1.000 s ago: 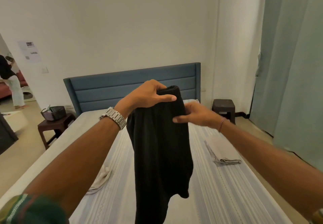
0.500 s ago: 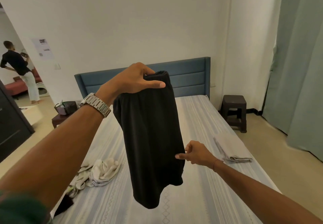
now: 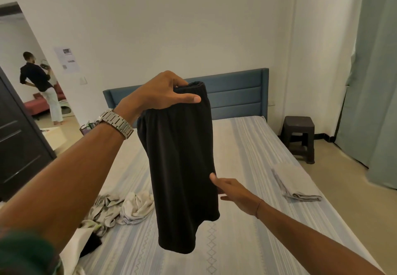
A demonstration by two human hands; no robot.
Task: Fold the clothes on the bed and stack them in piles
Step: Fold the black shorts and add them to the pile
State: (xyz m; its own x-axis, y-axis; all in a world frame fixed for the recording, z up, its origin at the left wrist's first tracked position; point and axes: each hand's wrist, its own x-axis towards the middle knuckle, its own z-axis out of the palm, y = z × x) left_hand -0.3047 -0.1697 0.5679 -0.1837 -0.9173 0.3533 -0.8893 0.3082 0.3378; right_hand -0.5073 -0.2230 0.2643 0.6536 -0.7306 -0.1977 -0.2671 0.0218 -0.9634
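The left hand [image 3: 159,94], with a silver metal watch [image 3: 115,123] on its wrist, is raised over the bed and grips the gathered waistband of a pair of black soft-fabric shorts [image 3: 180,167], thumb across the front and fingers curled behind the top edge. The shorts hang straight down from that grip, folded lengthwise into a narrow panel, their hems dangling clear of the striped pale blue-grey bedsheet [image 3: 247,145]. The right hand [image 3: 232,191] is lower and to the right, fingers straight and loosely spread, its thumb tip touching the right edge of the hanging shorts about two thirds of the way down; it holds nothing. On the bed to the left, below the left forearm, lies a crumpled heap of pale, unfolded clothes [image 3: 120,208]. Near the bed's right edge rests a folded grey garment [image 3: 294,182], well apart from both hands.
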